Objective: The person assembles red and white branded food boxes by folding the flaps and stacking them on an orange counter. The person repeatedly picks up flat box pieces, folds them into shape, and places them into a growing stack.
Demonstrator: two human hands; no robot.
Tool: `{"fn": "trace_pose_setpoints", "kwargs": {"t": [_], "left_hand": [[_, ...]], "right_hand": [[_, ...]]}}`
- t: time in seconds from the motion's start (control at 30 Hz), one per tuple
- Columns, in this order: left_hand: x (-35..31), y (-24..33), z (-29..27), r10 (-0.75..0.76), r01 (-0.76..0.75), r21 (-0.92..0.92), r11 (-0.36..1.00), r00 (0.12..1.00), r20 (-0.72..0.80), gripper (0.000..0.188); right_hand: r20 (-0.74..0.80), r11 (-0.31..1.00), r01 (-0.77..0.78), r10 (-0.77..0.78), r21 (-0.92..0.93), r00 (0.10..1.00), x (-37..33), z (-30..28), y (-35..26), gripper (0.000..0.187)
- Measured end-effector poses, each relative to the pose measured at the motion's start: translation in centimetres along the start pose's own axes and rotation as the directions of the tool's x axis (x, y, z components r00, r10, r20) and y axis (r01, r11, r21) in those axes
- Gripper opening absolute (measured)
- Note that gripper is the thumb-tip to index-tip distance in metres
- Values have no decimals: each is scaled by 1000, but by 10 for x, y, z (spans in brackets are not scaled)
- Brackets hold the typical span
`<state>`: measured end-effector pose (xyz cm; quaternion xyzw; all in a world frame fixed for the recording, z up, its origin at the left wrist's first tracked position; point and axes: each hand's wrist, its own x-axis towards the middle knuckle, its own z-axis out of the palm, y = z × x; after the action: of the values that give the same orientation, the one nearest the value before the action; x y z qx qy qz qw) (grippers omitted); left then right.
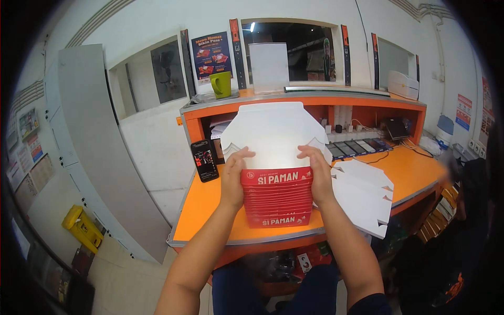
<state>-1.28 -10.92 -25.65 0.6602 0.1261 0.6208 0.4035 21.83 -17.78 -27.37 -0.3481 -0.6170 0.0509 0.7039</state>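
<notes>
A stack of nested red cardboard food boxes [277, 205] stands near the front edge of the orange desk in front of me. The topmost food box [275, 131] shows its white inside, with its wide lid flap up and leaning away from me. My left hand [233, 176] grips its left side, thumb and fingers curled over the edge. My right hand [319, 173] does the same on the right side. Beside my right forearm lie flat white cardboard blanks [362, 194], with notched edges, partly overhanging the desk front.
A phone [204, 161] with a lit screen leans at the desk's left. Several phones [357, 148] lie in a row at the back right, near cables and a small dark screen [397, 128]. A green mug [221, 84] stands on the upper shelf. The orange desk [197, 210] has a grey edge.
</notes>
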Motion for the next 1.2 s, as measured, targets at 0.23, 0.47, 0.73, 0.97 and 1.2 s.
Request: {"fn": "trace_pose_setpoints", "kwargs": {"t": [0.23,0.47,0.73,0.97,1.2], "left_hand": [[-4,-12,-10,121,-121,-45,992,993,5,15],[-2,-18,-17,131,-129,-29,991,986,101,21],[-4,-20,-17,267,-277,48,960,951,157,46],[-7,-21,-14,215,-218,9,976,968,130,73],[-41,-12,-9,15,-28,118,993,994,104,93]], "right_hand": [[18,999,-31,31,-11,999,-2,0,-12,22],[45,999,-35,36,-12,998,-6,-4,-10,21],[41,1000,-3,3,-8,999,-11,-3,-12,32],[85,998,48,-45,-30,995,-16,-8,-9,50],[36,978,-205,204,39,978,-51,7,-6,83]]}}
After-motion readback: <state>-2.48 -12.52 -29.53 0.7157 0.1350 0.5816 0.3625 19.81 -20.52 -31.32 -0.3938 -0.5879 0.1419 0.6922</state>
